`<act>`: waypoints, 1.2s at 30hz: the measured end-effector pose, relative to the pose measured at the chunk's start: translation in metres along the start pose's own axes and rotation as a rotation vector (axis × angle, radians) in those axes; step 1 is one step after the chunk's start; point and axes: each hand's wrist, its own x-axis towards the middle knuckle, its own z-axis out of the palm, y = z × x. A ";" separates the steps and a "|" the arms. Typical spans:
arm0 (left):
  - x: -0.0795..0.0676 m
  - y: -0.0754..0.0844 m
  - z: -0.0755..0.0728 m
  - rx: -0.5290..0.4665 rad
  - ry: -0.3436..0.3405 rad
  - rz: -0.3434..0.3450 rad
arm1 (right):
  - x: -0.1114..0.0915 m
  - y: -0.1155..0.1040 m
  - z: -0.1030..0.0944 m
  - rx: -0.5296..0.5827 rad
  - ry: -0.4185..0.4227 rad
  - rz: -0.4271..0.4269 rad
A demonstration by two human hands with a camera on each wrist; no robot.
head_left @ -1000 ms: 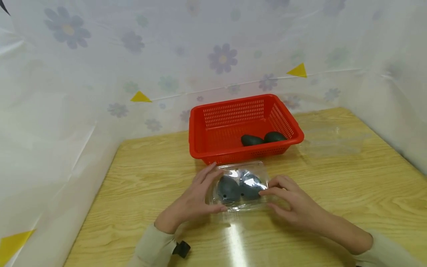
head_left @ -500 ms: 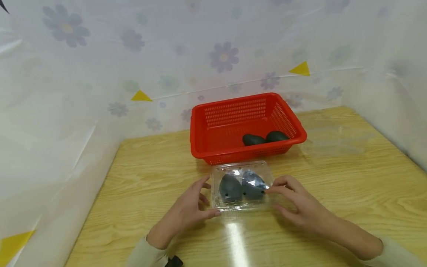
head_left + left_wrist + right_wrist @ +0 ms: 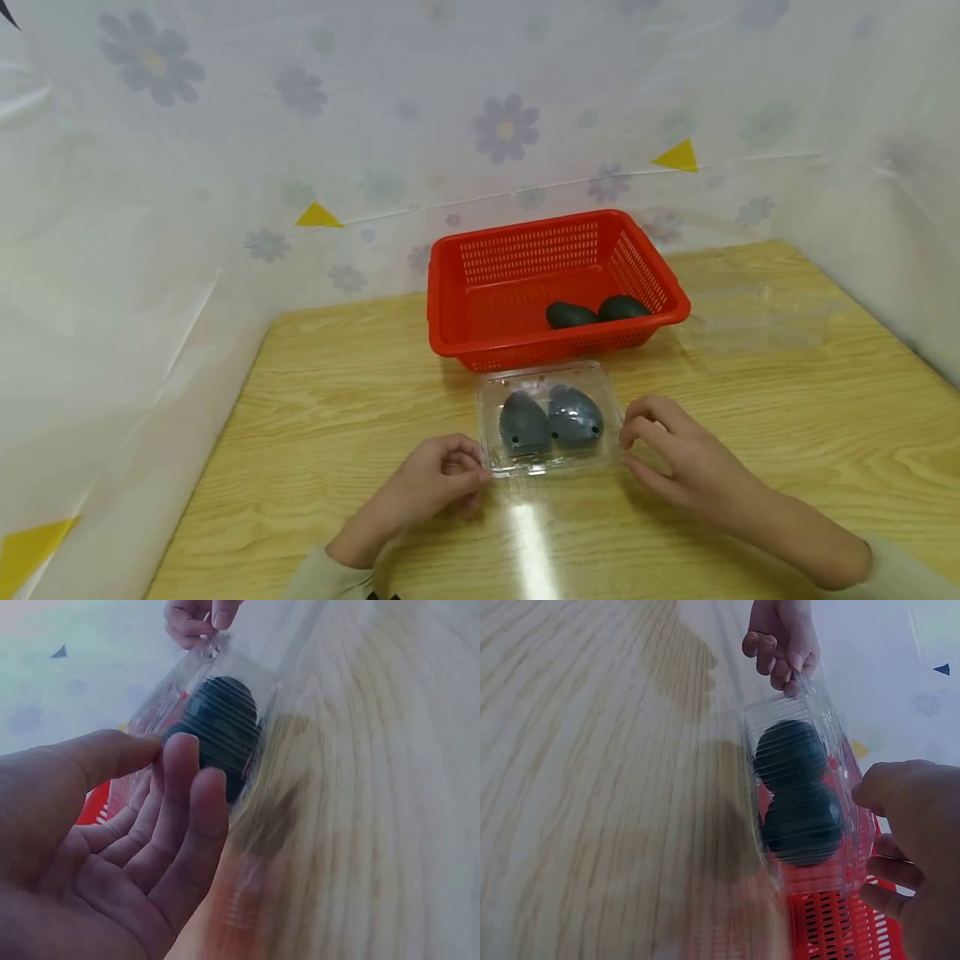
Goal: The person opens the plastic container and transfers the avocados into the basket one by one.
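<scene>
A clear plastic clamshell box [image 3: 553, 467] stands on the table in the head view, its lid down over two dark avocados [image 3: 576, 415]. My left hand [image 3: 441, 477] pinches its near left corner between thumb and forefinger; in the left wrist view this hand [image 3: 135, 825] has its other fingers curled below the thumb. At the right edge, my right hand [image 3: 678, 454] holds the box rim with thumb and forefinger close together. The right wrist view shows that hand [image 3: 922, 832] with its thumb against the lid side and its forefinger hidden.
Right behind the box is a red slotted basket [image 3: 517, 350] with two dark avocados [image 3: 570, 315] lying in its right part. Another clear plastic container [image 3: 757, 321] stands on the wooden table [image 3: 337, 375] at the right. A flowered sheet [image 3: 375, 100] hangs around the table.
My left hand has drawn back from the box's left side and now pinches its near left corner. The right hand has slid from the lid top to the right edge.
</scene>
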 end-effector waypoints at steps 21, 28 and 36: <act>0.006 -0.008 0.013 -0.379 -0.084 -0.085 | 0.052 -0.022 0.046 -0.275 -0.127 -0.418; 0.006 -0.009 0.012 -0.396 -0.081 -0.087 | 0.058 -0.026 0.050 -0.325 -0.142 -0.520; 0.012 -0.011 0.016 -0.398 -0.091 -0.081 | 0.070 -0.036 0.056 -0.457 -0.116 -0.557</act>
